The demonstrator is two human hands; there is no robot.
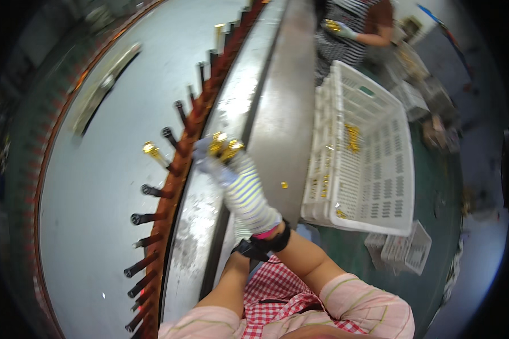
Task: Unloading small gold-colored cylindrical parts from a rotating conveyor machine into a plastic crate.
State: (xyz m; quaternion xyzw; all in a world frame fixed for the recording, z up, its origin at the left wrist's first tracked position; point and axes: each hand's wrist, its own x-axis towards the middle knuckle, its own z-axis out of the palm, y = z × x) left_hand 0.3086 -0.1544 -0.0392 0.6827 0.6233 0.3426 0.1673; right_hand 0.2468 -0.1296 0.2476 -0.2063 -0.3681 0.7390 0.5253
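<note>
My right hand (232,179), in a striped glove with grey-blue fingers, is over the metal ledge, closed around several shiny gold-coloured fittings (225,148). The fittings are blurred, so their exact kind is unclear. Most of my left hand (241,230) is hidden under the right wrist; only a strip of its striped glove shows, and its fingers cannot be made out. Just left of the right fingertips runs a row of upright black pegs (169,135) on a red-brown track (178,169). One peg carries a gold-coloured fitting (151,149).
A single gold piece (284,185) lies on the steel bench (285,113). To the right, stacked white plastic crates (404,169) hold some gold pieces. At the far end, a co-worker's gloved hand (345,31) holds gold pieces. Smaller crates (413,248) stand on the green floor.
</note>
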